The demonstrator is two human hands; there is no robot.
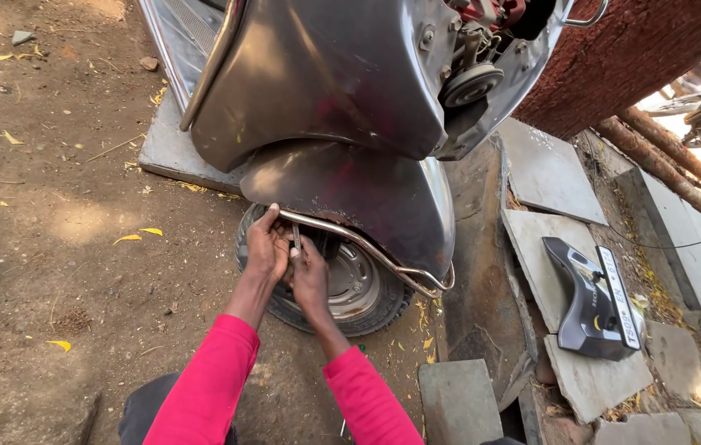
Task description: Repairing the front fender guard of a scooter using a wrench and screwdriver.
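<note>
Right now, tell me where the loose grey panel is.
In the head view the grey panel lies at right on a stone slab, apart from the scooter wheel.

grey panel [591, 303] on stone slabs [544, 169] | yellow leaves [127, 239] on dirt

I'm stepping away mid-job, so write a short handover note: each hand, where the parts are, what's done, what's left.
Left hand: gripping the chrome guard rail under the grey scooter's front mudguard.
Right hand: beside it at the front wheel, with a thin metal tool upright between both hands; which hand grips it is unclear.
Done: a grey body panel lies off on the stone slabs to the right.
Left: the rail is still on.
</note>
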